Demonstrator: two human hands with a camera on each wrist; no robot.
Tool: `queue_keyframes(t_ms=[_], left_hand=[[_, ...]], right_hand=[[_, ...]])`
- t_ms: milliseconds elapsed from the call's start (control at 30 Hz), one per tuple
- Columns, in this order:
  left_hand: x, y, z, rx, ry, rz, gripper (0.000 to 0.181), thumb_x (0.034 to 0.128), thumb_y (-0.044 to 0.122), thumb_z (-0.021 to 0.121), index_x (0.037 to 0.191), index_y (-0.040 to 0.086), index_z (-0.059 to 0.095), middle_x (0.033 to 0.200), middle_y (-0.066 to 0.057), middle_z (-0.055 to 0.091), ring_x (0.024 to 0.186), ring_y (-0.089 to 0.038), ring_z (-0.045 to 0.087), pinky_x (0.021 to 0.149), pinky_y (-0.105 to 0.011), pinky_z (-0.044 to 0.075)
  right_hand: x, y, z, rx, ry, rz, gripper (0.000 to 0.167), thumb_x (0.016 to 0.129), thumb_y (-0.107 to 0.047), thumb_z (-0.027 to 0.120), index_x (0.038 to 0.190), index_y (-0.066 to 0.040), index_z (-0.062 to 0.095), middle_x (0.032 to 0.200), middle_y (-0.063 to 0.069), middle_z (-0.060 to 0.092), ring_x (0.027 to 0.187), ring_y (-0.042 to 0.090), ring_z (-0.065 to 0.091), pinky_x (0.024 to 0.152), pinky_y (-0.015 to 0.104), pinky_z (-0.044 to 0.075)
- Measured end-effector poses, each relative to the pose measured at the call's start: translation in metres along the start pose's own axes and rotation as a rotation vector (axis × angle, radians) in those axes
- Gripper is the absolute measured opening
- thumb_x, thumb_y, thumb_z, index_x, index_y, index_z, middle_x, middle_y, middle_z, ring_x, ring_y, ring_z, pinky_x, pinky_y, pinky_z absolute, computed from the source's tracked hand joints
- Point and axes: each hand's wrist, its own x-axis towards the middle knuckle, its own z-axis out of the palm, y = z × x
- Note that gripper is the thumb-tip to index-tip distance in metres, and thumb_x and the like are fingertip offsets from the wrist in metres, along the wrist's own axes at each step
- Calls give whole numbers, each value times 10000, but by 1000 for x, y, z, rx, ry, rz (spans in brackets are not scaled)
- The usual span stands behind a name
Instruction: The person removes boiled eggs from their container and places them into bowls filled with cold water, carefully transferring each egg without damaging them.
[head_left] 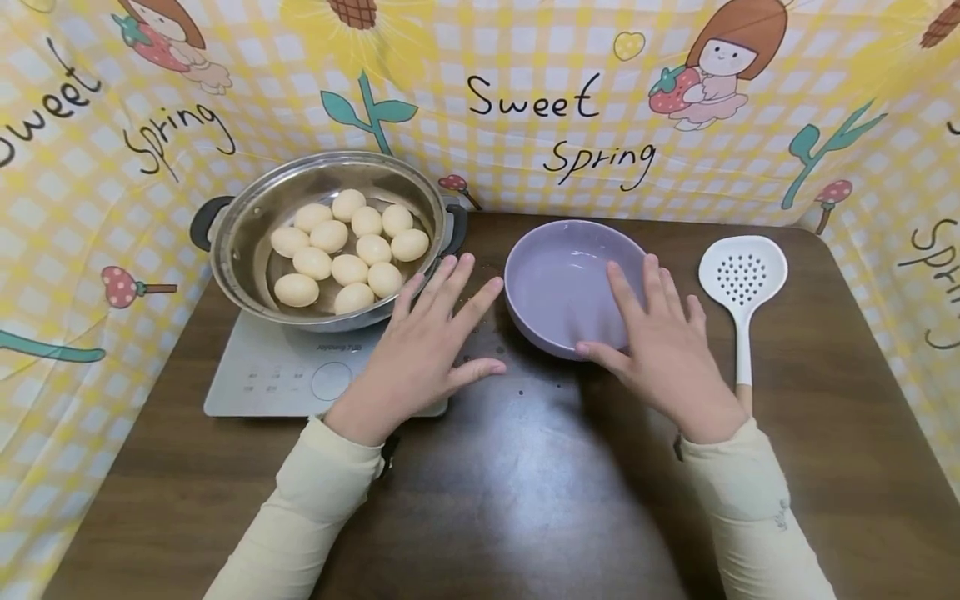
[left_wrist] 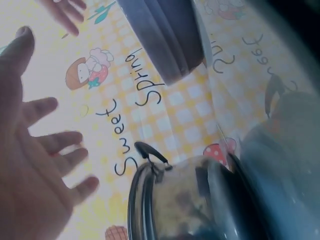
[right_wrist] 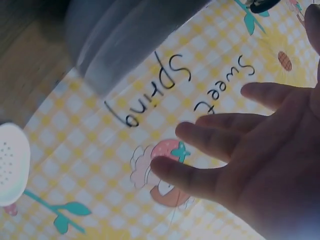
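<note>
Bowl point(head_left: 551, 287), round, glossy and purple, stands upright before you. Your right hand point(head_left: 663, 346) hovers over its right side, spread wide and nearly straight, holding nothing. Your left hand point(head_left: 420, 346) hangs left of the bowl, spread just as wide and equally unburdened. Further left of the bowl, a round, two-handled stainless-steel pot point(head_left: 251, 242) holds a cluster of smooth cream-coloured eggs point(head_left: 349, 269) and rests on a flat pale-grey electric cooker point(head_left: 288, 396). Right of the bowl lies a white perforated skimmer point(head_left: 742, 292).

As things lie, the pot is set on the cooker with every egg in sight inside it. No egg shows in the bowl and the skimmer lies unheld, so I judge that your handling of them has hardly begun.

Under the bowl spreads a dark brown wood-grained table point(head_left: 525, 517), with small dark specks point(head_left: 521, 392) near the bowl. Behind the bowl and along both sides hangs a yellow-and-white checked cloth point(head_left: 450, 83) with printed lettering, flowers and cartoon figures, hiding whatever lies beyond.
</note>
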Motion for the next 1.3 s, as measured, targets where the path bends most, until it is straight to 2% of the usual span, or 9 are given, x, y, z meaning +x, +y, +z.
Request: queue_keyframes(t_ms=[100,233,467,533,767,867,1000,1100,1300], left_hand=[[-8,-5,-7,-58,59,79,788,916,468,729,1551,134,402,1606,-205,299,1499,-336,235,1149,-606,224],[-24,-12,-14,-123,66,92,717,946,368,721,1543,118,414,1585,-204,339,1466,-351,310,1106,-611,296],[-66,-27,-11,-171,198,107,493,1092,389,415,1376,35,607,1394,-172,584,1223,-349,584,960,-559,454],[-81,-33,-13,-173,201,60,403,1075,302,481,1307,25,659,1306,-143,651,1154,-331,629,927,-537,482],[-134,-59,-22,-102,65,-250,279,940,110,687,1216,75,714,1167,-77,717,1070,-315,664,900,-536,494],[-153,-74,-24,-20,91,-338,243,920,100,704,1160,68,730,1107,-107,726,1010,-350,674,848,-566,497],[-172,-91,-23,58,142,-419,233,899,76,716,1125,20,713,1149,-199,682,1041,-448,624,856,-631,455],[-183,-103,-21,53,124,-460,305,914,107,723,1196,5,669,1304,-278,580,1159,-519,533,892,-701,387],[-194,-122,-20,4,-11,-511,550,999,294,657,1450,28,490,1577,-312,276,1416,-541,266,922,-792,268]], right_hand=[[-8,13,-7,14,12,-3,892,917,-487,725,1596,-95,299,1597,345,171,1460,498,206,1080,739,145],[-19,33,-11,28,52,-4,826,906,-432,757,1549,-69,388,1552,364,265,1401,535,294,1032,736,217],[-47,70,-14,53,70,43,699,950,-384,717,1494,-32,454,1510,367,340,1260,632,406,942,749,309],[-56,80,-15,57,47,85,675,976,-392,678,1495,-25,451,1514,363,338,1262,635,397,941,752,305],[-82,114,-10,25,-66,233,673,1013,-447,592,1458,38,453,1436,441,351,1165,700,386,862,782,318],[-90,126,-5,-1,-137,278,735,1019,-475,566,1464,87,404,1363,476,378,1118,701,405,815,784,350],[-97,139,-1,-29,-263,329,834,1033,-530,498,1470,152,298,1244,513,402,1062,687,455,736,741,419],[-98,145,2,-47,-330,355,874,1034,-559,471,1438,191,280,1167,539,404,1007,683,490,679,697,455],[-94,148,10,-50,-362,408,714,1009,-593,493,1028,121,494,831,299,527,767,488,593,563,558,465]])
